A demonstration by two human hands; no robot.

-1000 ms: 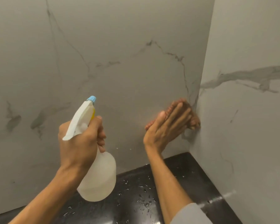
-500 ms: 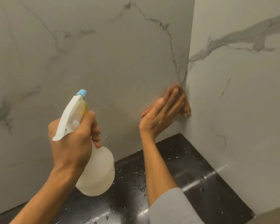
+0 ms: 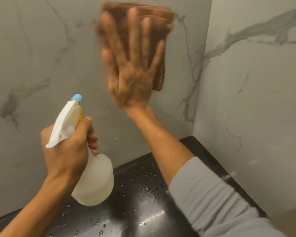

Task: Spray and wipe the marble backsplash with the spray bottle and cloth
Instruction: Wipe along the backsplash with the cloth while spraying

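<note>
My left hand (image 3: pixel 67 151) grips the neck of a white spray bottle (image 3: pixel 94 182) with a blue nozzle tip, held upright in front of the grey-veined marble backsplash (image 3: pixel 41 57). My right hand (image 3: pixel 132 65) presses a folded brown cloth (image 3: pixel 159 77) flat against the back wall, high up, with fingers spread and straight. The hand and cloth are motion-blurred. Most of the cloth is hidden behind the hand.
A second marble panel (image 3: pixel 255 100) meets the back wall in a corner at the right. A black countertop (image 3: pixel 140 202) below carries scattered water drops. A few small droplets sit on the wall above the bottle.
My right hand with the cloth has swept up and to the left from low in the corner to high on the back wall. The left hand keeps holding the bottle.
</note>
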